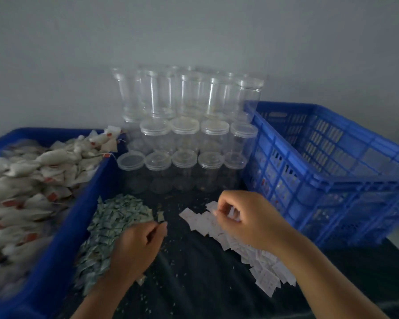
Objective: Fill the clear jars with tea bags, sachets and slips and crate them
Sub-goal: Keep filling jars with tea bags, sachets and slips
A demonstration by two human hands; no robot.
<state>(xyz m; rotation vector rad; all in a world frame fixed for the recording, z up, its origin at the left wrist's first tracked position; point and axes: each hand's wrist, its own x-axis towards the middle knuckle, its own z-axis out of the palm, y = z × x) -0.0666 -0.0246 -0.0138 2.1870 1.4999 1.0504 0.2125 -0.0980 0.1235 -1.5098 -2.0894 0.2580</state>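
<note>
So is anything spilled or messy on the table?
Yes. Little pale crumbs lie scattered on the dark cloth between the green sachets and the white slips. Tea bags are heaped over the back rim of the left blue bin. The jars stand neatly stacked.

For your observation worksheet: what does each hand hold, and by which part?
Left hand appears to pinch a green sachet by its lower edge. Right hand curls over the white slips; whether it grips one cannot be told.
</note>
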